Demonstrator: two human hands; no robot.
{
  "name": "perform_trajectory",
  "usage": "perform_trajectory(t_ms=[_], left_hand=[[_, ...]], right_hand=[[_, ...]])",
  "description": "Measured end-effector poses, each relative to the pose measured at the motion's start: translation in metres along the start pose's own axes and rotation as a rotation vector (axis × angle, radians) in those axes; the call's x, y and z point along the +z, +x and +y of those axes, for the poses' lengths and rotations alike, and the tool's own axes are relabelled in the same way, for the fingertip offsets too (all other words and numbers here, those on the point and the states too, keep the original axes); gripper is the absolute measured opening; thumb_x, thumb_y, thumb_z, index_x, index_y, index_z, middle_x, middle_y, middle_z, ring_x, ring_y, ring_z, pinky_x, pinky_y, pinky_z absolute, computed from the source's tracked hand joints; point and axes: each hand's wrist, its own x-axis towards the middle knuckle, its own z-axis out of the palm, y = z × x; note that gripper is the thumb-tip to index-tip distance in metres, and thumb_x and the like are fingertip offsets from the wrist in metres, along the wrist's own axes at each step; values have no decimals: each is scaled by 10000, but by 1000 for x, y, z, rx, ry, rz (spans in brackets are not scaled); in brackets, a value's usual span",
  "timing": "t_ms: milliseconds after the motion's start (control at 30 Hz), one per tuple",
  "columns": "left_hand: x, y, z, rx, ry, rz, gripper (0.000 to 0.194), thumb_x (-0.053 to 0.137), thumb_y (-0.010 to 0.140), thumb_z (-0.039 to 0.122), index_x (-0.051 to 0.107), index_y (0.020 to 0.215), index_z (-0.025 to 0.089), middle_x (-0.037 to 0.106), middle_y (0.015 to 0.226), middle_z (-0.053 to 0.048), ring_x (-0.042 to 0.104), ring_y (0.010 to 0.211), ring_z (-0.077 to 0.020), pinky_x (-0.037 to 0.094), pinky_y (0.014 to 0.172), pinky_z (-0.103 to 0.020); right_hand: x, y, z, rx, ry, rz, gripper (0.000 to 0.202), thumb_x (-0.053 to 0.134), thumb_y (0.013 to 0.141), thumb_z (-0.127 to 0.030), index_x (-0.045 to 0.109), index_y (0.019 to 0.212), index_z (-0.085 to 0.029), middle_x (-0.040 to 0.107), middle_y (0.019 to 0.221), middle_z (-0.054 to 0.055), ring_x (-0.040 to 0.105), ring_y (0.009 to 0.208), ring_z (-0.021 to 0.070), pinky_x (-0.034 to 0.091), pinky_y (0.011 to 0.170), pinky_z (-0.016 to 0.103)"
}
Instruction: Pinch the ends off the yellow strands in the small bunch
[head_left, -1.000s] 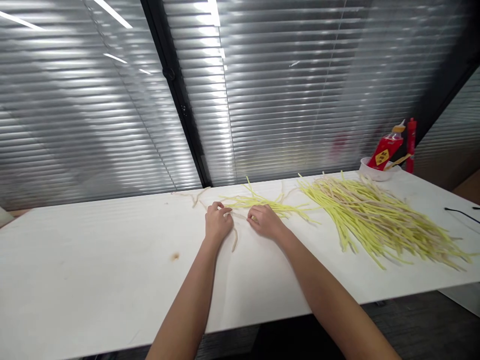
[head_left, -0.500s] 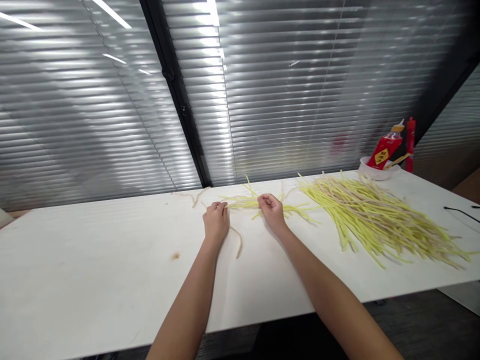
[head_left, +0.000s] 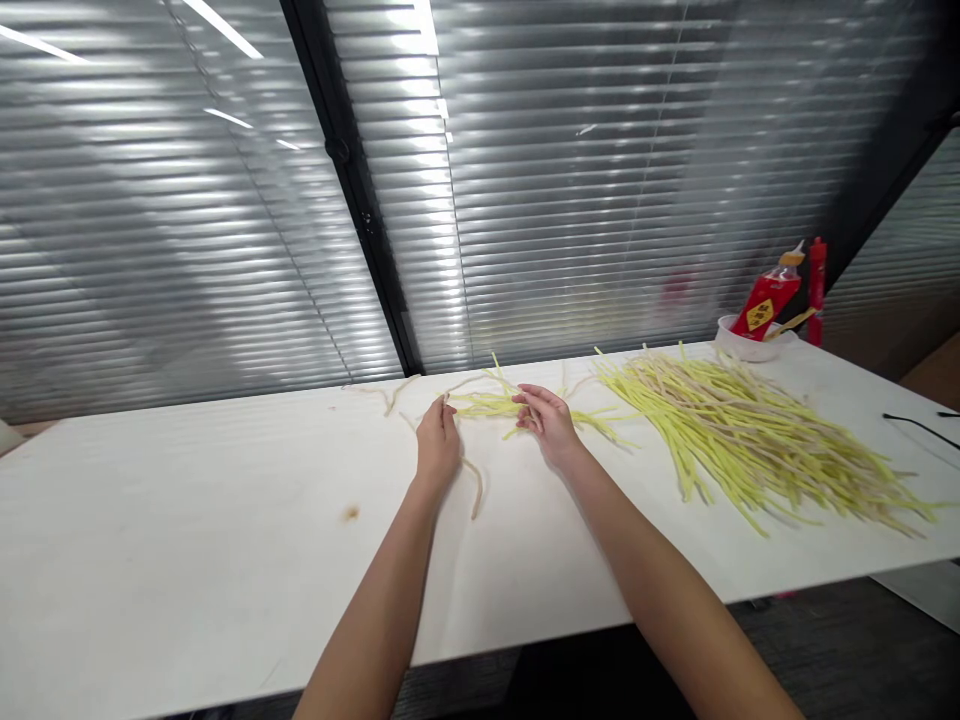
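My left hand [head_left: 438,440] is closed with thumb and fingertips together on a thin beige strand [head_left: 466,382], which looks like a pipe cleaner and runs up and right from the fingertips. My right hand [head_left: 550,425] hovers over a small heap of yellow strands [head_left: 484,404], its fingers loosely apart; nothing clear shows between them. Some of these yellow strands lie between the hands, others stick out to the right behind my right hand. Below my left hand, a curved beige strand [head_left: 478,490] lies on the white table [head_left: 225,560].
A large pile of yellow and beige strands [head_left: 750,430] spreads over the right side. Behind it, a white bowl [head_left: 739,345] holds a red bottle [head_left: 766,305], beside a red tube [head_left: 817,285]. Blinds [head_left: 562,200] rise behind the table. Dark-framed glasses [head_left: 922,428] rest far right.
My left hand has turned slightly and shifted right, with a beige strand now showing at its fingertips. My right hand's fingers have loosened from a pinch and spread.
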Motion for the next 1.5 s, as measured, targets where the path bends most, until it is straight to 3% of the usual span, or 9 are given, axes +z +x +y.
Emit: perform_trajectory(t_ms=[167, 267, 367, 600, 767, 1000, 1300, 1500], left_hand=[[2, 1, 7, -197, -454, -75, 333, 458, 857, 307, 581, 1101, 118, 664, 979, -101, 629, 811, -162, 493, 833, -356], [-1, -3, 18, -376, -749, -230, 350, 577, 799, 292, 590, 1099, 112, 684, 926, -99, 649, 826, -158, 496, 871, -357], [-7, -6, 28, -502, -869, -408, 354, 655, 759, 267, 603, 1081, 132, 685, 963, -104, 663, 843, -159, 513, 855, -323], [-12, -12, 37, -562, -918, -623, 316, 679, 762, 236, 621, 1060, 148, 678, 1033, -101, 672, 808, -126, 534, 783, -226], [-9, -16, 42, -622, -926, -633, 274, 702, 744, 218, 653, 1002, 140, 693, 969, -90, 673, 836, -145, 533, 783, -226], [-5, -18, 40, -584, -943, -715, 328, 732, 714, 219, 671, 1029, 149, 695, 899, -63, 651, 832, -127, 517, 807, -230], [-4, -20, 40, -605, -945, -745, 477, 772, 660, 197, 643, 1118, 169, 690, 1026, -84, 658, 870, -148, 507, 838, -255], [-4, -20, 41, -618, -939, -756, 475, 758, 678, 188, 638, 1137, 170, 691, 1036, -83, 665, 860, -148, 512, 834, -246]], right_hand=[[4, -6, 3, 63, -114, -144, 374, 731, 661, -362, 651, 993, -209, 701, 932, 52, 584, 614, 101, 492, 563, 243], [4, -8, 4, 81, -185, -232, 368, 714, 692, -397, 663, 998, -199, 698, 976, 72, 600, 655, 106, 476, 561, 224], [5, -10, 4, 78, -209, -284, 353, 698, 711, -420, 676, 988, -203, 700, 969, 66, 602, 668, 101, 461, 576, 214], [7, -10, 1, 13, -162, -323, 305, 714, 685, -448, 687, 857, -198, 686, 811, 17, 498, 539, 61, 387, 526, 206], [9, -12, 0, 25, -71, -323, 264, 755, 645, -414, 664, 775, -203, 669, 766, -9, 541, 557, 83, 436, 580, 241], [7, -8, 9, -23, -101, -220, 273, 772, 618, -388, 652, 775, -198, 660, 698, -7, 577, 599, 113, 450, 589, 250], [9, -6, 15, -24, -96, -153, 292, 778, 602, -385, 646, 774, -189, 671, 702, -1, 564, 559, 102, 441, 549, 238], [8, -4, 19, -62, -111, -127, 282, 759, 624, -407, 643, 769, -195, 660, 704, -6, 534, 527, 88, 421, 514, 227]])
